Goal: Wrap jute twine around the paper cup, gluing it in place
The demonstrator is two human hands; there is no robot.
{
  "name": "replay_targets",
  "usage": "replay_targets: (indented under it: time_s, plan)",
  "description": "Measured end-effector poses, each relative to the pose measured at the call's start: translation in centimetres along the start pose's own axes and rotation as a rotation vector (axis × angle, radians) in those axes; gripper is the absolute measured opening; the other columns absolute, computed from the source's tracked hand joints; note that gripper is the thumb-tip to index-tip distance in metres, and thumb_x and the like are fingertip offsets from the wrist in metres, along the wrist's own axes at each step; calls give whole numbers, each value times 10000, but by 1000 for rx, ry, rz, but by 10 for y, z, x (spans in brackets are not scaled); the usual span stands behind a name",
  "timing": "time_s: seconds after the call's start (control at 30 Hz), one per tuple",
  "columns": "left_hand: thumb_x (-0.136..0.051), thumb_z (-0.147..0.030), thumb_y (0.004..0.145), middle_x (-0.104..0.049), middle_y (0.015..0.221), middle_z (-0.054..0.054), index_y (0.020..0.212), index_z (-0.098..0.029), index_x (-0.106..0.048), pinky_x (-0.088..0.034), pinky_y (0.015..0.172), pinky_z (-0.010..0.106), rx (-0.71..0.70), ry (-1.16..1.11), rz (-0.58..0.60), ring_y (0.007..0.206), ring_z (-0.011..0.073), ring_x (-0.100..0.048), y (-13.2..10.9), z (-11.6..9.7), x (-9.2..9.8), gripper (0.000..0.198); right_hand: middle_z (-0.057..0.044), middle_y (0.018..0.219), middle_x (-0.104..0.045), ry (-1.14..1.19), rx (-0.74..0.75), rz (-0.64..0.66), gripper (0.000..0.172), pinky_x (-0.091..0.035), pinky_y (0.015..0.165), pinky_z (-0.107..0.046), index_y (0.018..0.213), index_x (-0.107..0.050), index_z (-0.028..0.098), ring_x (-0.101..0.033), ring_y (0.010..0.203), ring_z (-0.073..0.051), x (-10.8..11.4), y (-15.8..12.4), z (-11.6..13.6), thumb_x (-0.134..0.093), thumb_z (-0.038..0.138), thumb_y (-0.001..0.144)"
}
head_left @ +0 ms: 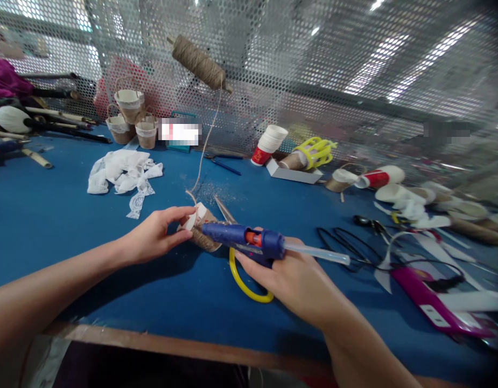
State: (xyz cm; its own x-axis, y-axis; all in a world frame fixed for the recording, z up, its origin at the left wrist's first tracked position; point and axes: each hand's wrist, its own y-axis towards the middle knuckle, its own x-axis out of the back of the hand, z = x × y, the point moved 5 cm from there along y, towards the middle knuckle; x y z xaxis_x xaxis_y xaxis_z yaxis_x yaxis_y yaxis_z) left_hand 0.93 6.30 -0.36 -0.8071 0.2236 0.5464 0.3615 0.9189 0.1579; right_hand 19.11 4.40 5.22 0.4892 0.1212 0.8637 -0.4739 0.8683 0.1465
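My left hand [160,233] grips a small paper cup [206,237] at its white end, thumb and fingers on either side. Brown twine wraps the cup's side, and a strand of twine [204,145] runs up from it to a spool [198,62] on the mesh wall. In my right hand [299,277] is a blue glue gun [240,240] with a clear glue stick [317,253] poking out of its back. The gun's nozzle is at the twine-wrapped side; whether it touches cannot be told. Scissors with yellow handles [249,291] lie beneath the gun, partly hidden.
White lace [121,172] lies at the left behind my hand. Finished little twine baskets [130,108] stand by the mesh wall. Stacked paper cups [268,145] lean at the back. A purple power strip [438,302] with black cables lies at the right.
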Motion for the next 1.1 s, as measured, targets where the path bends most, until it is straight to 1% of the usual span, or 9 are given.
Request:
replay_targets:
  time_s: [0.13,0.33,0.4,0.53,0.67,0.8,0.9,0.97,1.1]
  plan:
    - [-497,-298,783,-586,1193,122,1179,-123,-508,-433,909,385,9,-9,0,1068,253,-544,0,0,0,433,-22,611,-589,-55,7,-15,122,-416,504,-263,674,-573,192,-528,523,-145,5,2,-1,-503,203,774]
    - [-499,-309,780,-606,1147,139,1205,-93,-486,-444,884,369,7,-5,-14,1042,249,-554,0,0,1,477,-14,565,-535,-106,-49,-96,153,-385,481,-277,649,-546,199,-511,499,-156,10,4,-9,-510,253,788]
    - [-496,-306,783,-607,1146,135,1196,-101,-495,-438,891,386,15,-1,-14,1040,252,-553,0,0,1,462,-13,558,-528,-104,-37,-81,152,-388,488,-279,649,-554,197,-504,500,-156,10,4,-6,-505,243,785]
    - [-493,-293,780,-589,1181,128,1189,-106,-501,-429,907,398,17,-4,-7,1040,249,-552,0,0,0,450,-13,597,-575,7,-20,-4,103,-417,487,-252,678,-565,197,-514,501,-136,5,2,0,-504,194,760]
    - [-493,-287,782,-596,1183,97,1200,-152,-497,-428,922,383,10,1,-8,1055,236,-554,0,-2,1,439,2,612,-594,70,-24,19,78,-417,447,-229,687,-523,214,-502,477,-120,-2,-1,-2,-504,211,762]
    - [-498,-294,781,-594,1186,102,1184,-150,-513,-427,921,385,6,-9,-7,1068,246,-547,0,-2,1,428,-17,636,-599,29,4,-21,112,-430,523,-255,671,-523,211,-526,542,-142,0,-1,-5,-488,226,777]
    - [-504,-291,778,-615,1147,101,1182,-152,-516,-449,885,378,8,-2,-19,1035,244,-561,0,0,1,427,-10,549,-546,-54,7,-57,157,-396,471,-258,660,-544,204,-498,492,-141,6,2,-7,-473,258,789]
    - [-504,-290,777,-633,1107,104,1191,-149,-508,-459,864,373,4,3,-35,1015,243,-569,0,1,1,437,6,504,-509,-91,1,-62,152,-375,443,-255,667,-554,199,-471,456,-134,8,5,-10,-482,273,779]
    - [-501,-311,773,-630,1100,128,1189,-123,-506,-455,866,389,1,25,-43,1005,255,-570,0,2,2,456,-3,528,-538,-80,-48,-86,172,-398,485,-264,639,-530,187,-498,483,-138,7,10,-17,-489,283,776]
